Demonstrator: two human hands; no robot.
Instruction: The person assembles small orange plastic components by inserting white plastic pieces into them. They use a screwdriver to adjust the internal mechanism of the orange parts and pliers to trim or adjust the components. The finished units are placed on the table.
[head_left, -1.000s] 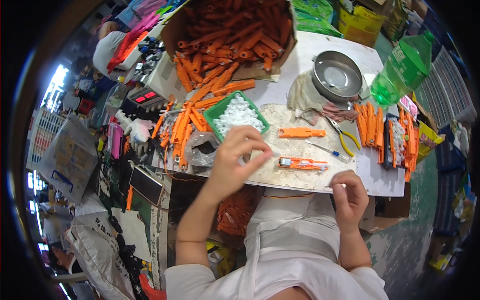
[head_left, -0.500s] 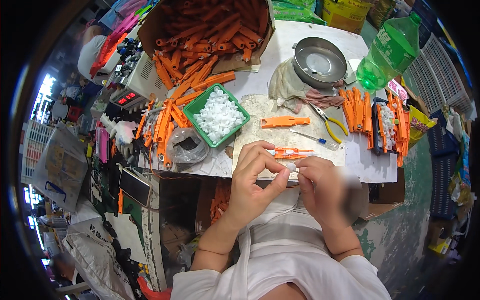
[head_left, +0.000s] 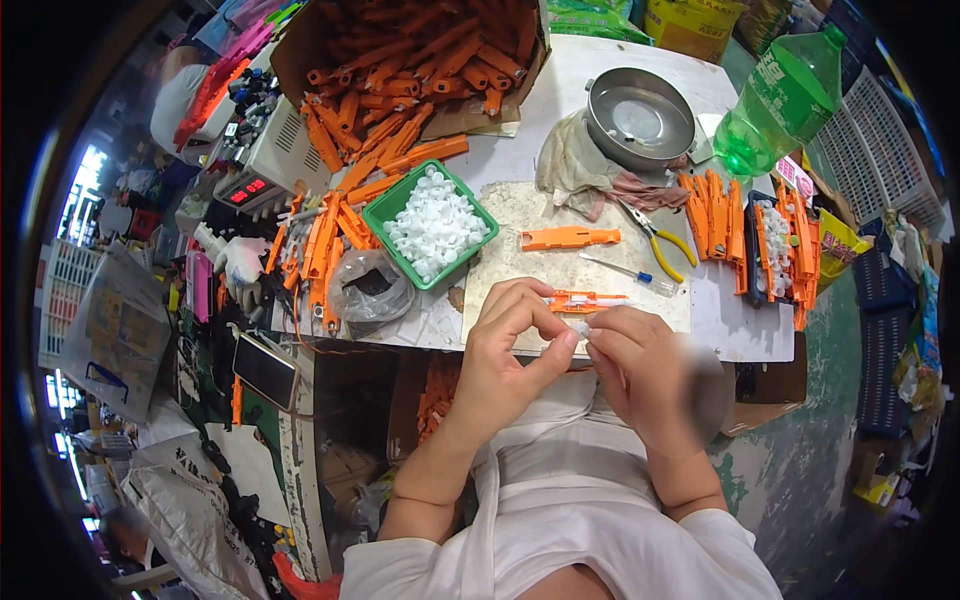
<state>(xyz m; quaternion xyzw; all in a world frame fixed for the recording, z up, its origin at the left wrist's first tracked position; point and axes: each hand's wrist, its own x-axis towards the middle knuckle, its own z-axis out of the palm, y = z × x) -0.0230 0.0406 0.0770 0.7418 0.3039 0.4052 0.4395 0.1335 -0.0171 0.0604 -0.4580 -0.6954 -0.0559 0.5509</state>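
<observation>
Grip of the left hand (head_left: 510, 350): thumb and forefinger pinching a small white piece (head_left: 579, 328) between their tips.
Grip of the right hand (head_left: 640, 350): fingertips drawn close at the other side of that piece; whether they pinch it I cannot tell, the wrist side being blurred.
White piece: between the two hands, over the front edge of the bench (head_left: 740, 335), its finer shape mostly hidden by the fingers.
Orange assembly (head_left: 590, 298): lying just beyond the fingertips on a worn board (head_left: 500, 225), partly covered by the hands.
Orange shell (head_left: 570, 239): on the same board, farther from the person, apart from the assembly.
Screwdriver (head_left: 645, 277): blue collar, clear handle, right of the shell.
Pliers (head_left: 651, 234): yellow handles, resting near the screwdriver.
Green basket (head_left: 395, 250): left of the board, heaped with white pieces (head_left: 433, 225).
Plastic bag (head_left: 385, 311): crumpled, beside the basket, something dark within.
Cardboard box (head_left: 287, 60): full of orange parts (head_left: 430, 60), more spilling out in front.
Metal bowl (head_left: 640, 152): behind the pliers, next to a rumpled cloth (head_left: 580, 165).
Green bottle (head_left: 782, 105): leaning, at the bench's right.
</observation>
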